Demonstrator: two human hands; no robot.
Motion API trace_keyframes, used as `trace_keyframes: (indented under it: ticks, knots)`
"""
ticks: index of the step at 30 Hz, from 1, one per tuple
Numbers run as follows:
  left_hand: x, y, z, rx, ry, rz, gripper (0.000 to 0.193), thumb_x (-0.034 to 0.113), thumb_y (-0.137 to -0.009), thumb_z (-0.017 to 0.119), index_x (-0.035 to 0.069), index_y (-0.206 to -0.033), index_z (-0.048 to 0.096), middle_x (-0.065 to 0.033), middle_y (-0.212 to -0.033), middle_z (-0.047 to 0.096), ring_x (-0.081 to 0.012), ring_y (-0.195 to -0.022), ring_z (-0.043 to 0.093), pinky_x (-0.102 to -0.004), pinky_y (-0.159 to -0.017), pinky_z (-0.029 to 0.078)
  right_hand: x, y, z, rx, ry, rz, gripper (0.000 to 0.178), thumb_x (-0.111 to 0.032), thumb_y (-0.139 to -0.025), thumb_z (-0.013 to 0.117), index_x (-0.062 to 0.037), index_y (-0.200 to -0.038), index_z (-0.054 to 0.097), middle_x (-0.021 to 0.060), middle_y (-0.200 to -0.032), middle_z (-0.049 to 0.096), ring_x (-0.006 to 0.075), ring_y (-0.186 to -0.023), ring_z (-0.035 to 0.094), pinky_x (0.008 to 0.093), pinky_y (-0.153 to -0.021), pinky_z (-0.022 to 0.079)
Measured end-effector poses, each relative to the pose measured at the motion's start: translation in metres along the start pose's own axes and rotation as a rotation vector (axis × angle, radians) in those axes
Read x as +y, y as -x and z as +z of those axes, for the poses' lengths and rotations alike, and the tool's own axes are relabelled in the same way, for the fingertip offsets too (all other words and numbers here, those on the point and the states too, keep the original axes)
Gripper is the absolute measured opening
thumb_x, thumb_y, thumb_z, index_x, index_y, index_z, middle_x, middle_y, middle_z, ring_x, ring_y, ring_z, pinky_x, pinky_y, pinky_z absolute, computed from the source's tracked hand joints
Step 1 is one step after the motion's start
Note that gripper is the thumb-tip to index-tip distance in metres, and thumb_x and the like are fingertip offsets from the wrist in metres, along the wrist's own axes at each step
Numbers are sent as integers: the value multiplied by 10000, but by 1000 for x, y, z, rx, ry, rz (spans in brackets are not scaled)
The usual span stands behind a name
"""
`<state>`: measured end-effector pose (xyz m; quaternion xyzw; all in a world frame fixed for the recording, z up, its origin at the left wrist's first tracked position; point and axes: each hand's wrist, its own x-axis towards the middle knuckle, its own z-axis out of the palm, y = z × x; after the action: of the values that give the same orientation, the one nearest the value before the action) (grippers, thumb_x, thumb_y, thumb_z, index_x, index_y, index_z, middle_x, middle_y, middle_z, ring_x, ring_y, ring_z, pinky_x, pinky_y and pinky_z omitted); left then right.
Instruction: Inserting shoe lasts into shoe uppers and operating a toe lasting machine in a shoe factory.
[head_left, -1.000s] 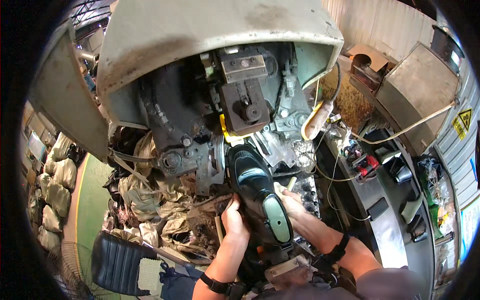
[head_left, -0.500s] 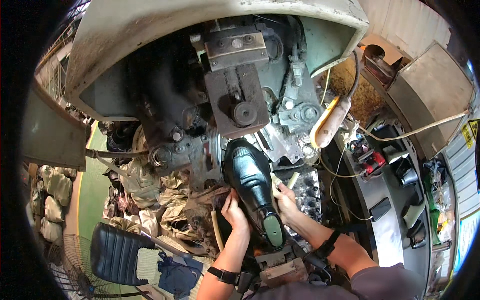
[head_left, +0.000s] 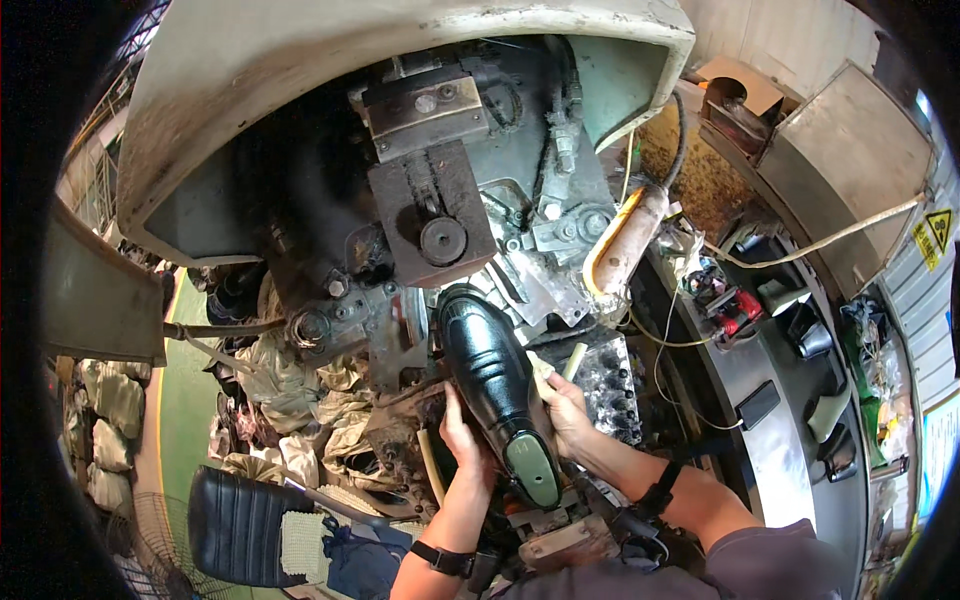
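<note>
Beyond the toe, at eleven o'clock, a dark metal block [head_left: 435, 215] is crowding the space, and metal plates [head_left: 397, 340] are standing near at ten. The pale hood [head_left: 420, 35] is arching over at twelve; a lamp [head_left: 625, 240] is hanging at one. More room is opening at three, before the worktop [head_left: 775, 450]. The black shoe [head_left: 485, 350] is sitting below the block, toe pointing to eleven, heel to five. Its glossy upper is showing cross creases, and a green last [head_left: 532, 468] with a small hole is filling its opening. The left hand [head_left: 465, 440] and right hand [head_left: 572, 412] are clasping it, fingers pressing its sides at nine and three.
</note>
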<state>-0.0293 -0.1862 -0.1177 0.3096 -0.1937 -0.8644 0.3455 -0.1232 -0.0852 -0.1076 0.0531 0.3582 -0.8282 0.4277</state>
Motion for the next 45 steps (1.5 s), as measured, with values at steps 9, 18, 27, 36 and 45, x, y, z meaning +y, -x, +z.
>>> trace_keyframes:
  ticks: [9,18,27,36,45]
  knots:
    - [-2,2,-3,127,-184,115,354,347,-992,593,5,-1057,656,-71,-1004,677,-172,-851,639,-320,-776,514,3,0,-6,119,227,-80,354,-151,-946,670,-109,-1290,598,-3,-1040,658,107,-883,624,269,-754,524]
    - [3,18,5,109,-128,107,306,321,-987,602,15,-989,611,-87,-955,665,-213,-861,655,-380,-754,542,-5,8,-2,89,137,-64,365,-120,-930,682,-84,-1285,601,35,-1037,675,123,-832,642,278,-714,533]
    - [13,13,17,162,-165,12,380,351,-984,598,-16,-1076,635,-119,-1053,671,-240,-907,660,-395,-795,547,-5,5,8,106,109,-19,295,-123,-955,638,-65,-1241,595,58,-1095,678,169,-923,672,330,-780,575]
    - [30,30,44,128,-140,-156,425,378,-1008,527,-13,-1145,622,-116,-1088,672,-243,-907,666,-397,-822,548,-12,6,13,120,22,1,279,-91,-956,628,-62,-1232,601,48,-1099,673,164,-939,662,330,-811,575]
    - [-12,-14,-4,-135,-40,-93,506,410,-1010,371,22,-1237,604,-138,-1168,663,-281,-1030,652,-421,-951,518,-30,5,17,55,85,-134,538,-120,-932,681,-28,-1397,426,118,-1063,683,190,-920,652,326,-814,545]
